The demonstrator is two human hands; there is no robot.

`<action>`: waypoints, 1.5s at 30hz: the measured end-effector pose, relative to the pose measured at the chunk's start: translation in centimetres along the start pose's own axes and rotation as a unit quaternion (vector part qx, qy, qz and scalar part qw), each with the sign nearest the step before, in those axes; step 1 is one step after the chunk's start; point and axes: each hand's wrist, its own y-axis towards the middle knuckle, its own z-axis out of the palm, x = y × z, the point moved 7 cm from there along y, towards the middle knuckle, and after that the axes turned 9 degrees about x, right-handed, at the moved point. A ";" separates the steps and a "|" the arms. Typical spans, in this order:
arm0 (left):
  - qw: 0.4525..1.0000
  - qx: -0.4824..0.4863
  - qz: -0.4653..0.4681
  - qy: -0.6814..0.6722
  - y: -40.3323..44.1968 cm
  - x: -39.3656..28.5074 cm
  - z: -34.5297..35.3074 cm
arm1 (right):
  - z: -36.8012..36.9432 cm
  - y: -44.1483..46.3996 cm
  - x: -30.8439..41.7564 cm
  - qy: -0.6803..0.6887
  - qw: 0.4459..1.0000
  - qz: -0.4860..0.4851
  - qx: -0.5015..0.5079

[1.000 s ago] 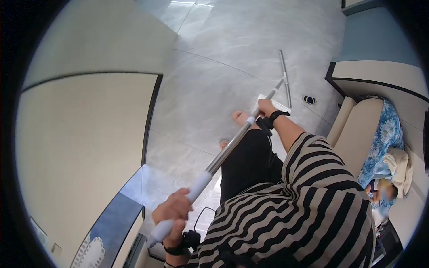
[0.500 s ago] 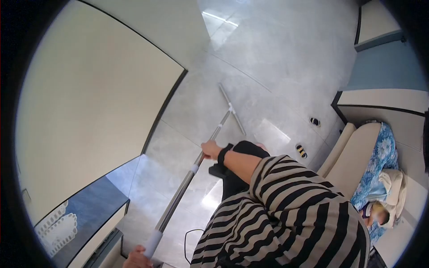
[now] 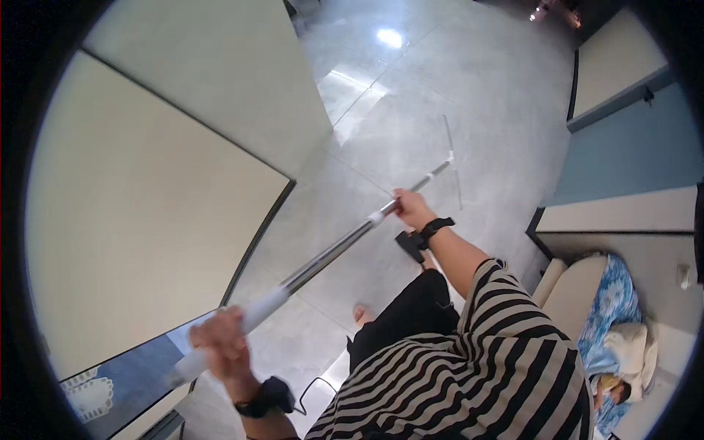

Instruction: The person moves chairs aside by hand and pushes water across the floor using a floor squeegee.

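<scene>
A long-handled floor squeegee [image 3: 334, 254] runs diagonally, with a silver pole and white grip. Its thin wide head [image 3: 457, 183] lies on the grey tiled floor at the far end. My right hand [image 3: 412, 208], with a black band at the wrist, is closed round the pole near its middle. Lower left, my left hand [image 3: 222, 341] wraps the white grip near the top end; it is blurred by motion, and a black band circles that wrist too. A black device [image 3: 411, 247] shows beside my right wrist.
A cream panel [image 3: 161, 213] with dark edging stands on the left. A sofa [image 3: 576, 297] with a blue floral cover is at right, where a person [image 3: 612, 389] lies. A blue-grey door [image 3: 623, 147] is beyond. My bare foot [image 3: 361, 314] rests on the floor.
The squeegee head has moved right and farther away across the floor. Both hands have moved up with the pole, and my left hand has come fully into view. The slippers are out of sight.
</scene>
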 end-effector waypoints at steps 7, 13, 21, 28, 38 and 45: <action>0.977 0.179 -0.083 0.078 14.2 18.2 15.9 | -12.7 12.6 19.8 0.029 0.992 -0.054 -0.114; 0.955 0.236 -0.090 0.158 22.0 28.1 18.2 | -11.0 23.8 26.1 -0.061 0.997 -0.042 -0.019; 0.971 0.132 -0.047 0.196 22.9 32.9 17.2 | -3.3 28.4 27.2 -0.226 0.974 -0.032 0.007; 0.980 -0.014 -0.098 0.171 19.0 29.4 16.8 | -2.2 31.6 23.0 -0.487 0.873 -0.009 0.013; 0.961 -0.081 -0.171 0.203 -1.0 14.2 11.0 | 7.3 10.5 4.5 -0.594 0.800 0.024 0.087; 0.929 -0.167 -0.224 0.243 -16.2 1.1 9.7 | 11.0 -4.2 -12.1 -0.647 0.735 0.081 0.186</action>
